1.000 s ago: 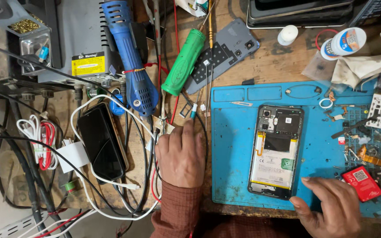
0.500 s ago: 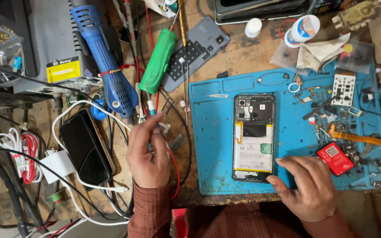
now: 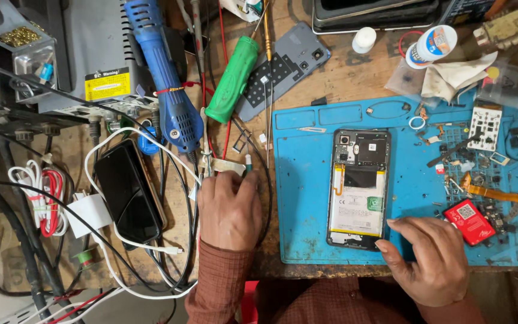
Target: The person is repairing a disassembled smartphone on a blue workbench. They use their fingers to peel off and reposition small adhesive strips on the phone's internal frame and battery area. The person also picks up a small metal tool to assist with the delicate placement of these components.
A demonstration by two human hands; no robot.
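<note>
Meanwhile, left hand grips tweezers (loosely).

Two bare hands, rust-brown checked long sleeves down to the wrists.

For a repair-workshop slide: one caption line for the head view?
Left hand grips tweezers among cables; right hand rests on blue mat beside opened phone.

Yellow-black warning label on grey box, upper left; dark phone screen left of mat; small red packet by right hand.
</note>
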